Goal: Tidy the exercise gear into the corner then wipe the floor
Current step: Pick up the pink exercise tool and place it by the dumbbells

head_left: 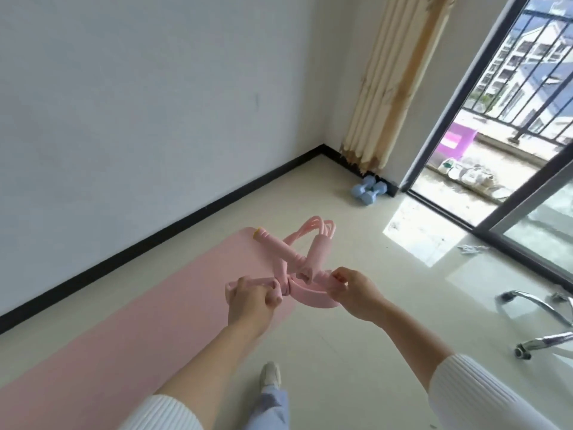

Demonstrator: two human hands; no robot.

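Head view | left grip (251, 301), right grip (356, 294) pinch 1 pink rope (279, 246) | 2 dumbbells (368, 189) | 1 mat (148, 311)

The pale, glossy tiled floor (356, 352) carries a pink exercise mat (155, 321) laid flat along its left edge, beside the black skirting. Two blue dumbbells (367, 189) lie together in the far corner. A small crumpled rag (473, 248) lies near the right edge, a chrome chair base (539, 305) stands further right, and a white shoe (270, 373) stands at the near edge.
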